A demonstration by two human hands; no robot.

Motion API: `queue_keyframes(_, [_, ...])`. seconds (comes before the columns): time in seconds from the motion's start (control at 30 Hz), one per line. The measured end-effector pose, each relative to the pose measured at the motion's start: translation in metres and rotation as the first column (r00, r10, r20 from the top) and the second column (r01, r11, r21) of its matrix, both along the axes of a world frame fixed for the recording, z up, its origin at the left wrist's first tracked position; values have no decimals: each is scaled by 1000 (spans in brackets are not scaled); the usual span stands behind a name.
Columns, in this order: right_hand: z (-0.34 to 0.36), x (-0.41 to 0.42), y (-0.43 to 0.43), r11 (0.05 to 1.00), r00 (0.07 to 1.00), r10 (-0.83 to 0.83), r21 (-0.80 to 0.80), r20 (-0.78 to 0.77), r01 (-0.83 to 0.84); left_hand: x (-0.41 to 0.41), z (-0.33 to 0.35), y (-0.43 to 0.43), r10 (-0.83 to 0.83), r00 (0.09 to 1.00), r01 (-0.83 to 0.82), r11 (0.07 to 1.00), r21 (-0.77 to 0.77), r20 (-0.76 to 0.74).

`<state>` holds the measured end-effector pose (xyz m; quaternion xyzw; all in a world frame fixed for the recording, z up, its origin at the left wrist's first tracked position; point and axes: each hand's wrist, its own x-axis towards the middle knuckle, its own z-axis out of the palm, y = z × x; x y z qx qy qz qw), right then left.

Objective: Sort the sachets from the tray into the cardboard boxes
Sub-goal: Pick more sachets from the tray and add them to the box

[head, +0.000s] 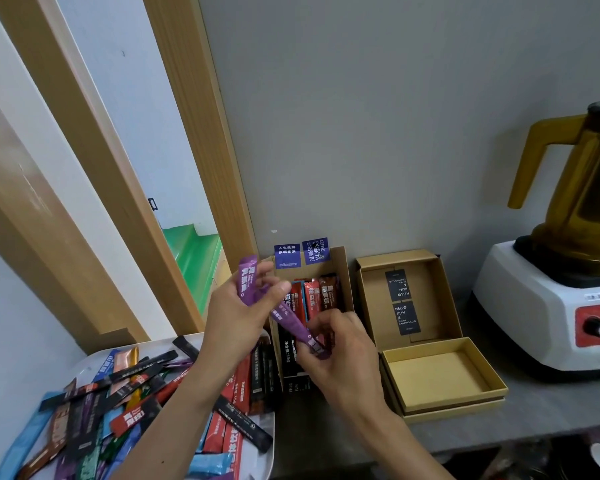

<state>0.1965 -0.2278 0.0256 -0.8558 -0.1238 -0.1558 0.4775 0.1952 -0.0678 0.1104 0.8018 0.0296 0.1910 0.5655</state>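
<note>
Above the near edge of the left cardboard box (345, 271), two purple sachets (293, 323) are held: the left hand (239, 317) pinches the top of one, and the right hand (336, 351) pinches the lower end of the other. Red and brown sachets (317, 296) stand inside that box. Just beside it on the right sits an open, empty cardboard box (444, 375). Left of both, the white tray (269, 441) holds a heap of mixed sachets (118, 403). A blender (555, 299) stands far right.

I hold purple sachets (248, 284) with white letters; the tray (84, 363) is white, the boxes (444, 375) brown, their labels (287, 255) blue.
</note>
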Motion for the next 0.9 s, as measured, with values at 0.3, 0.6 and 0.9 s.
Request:
queue_keyframes(0.3, [25, 6, -10, 347, 906, 385, 937, -175, 34, -11, -9, 13, -74, 992, 72, 997, -23, -98])
queue_keyframes(0.6, [29, 19, 0, 889, 979, 122, 457, -161, -36, -17, -12, 7, 10, 996, -16, 998, -67, -83])
queue_keyframes(0.9, [-7, 37, 23, 958, 997, -13, -284, 74, 34, -19, 3, 14, -97, 995, 49, 668, -742, -22])
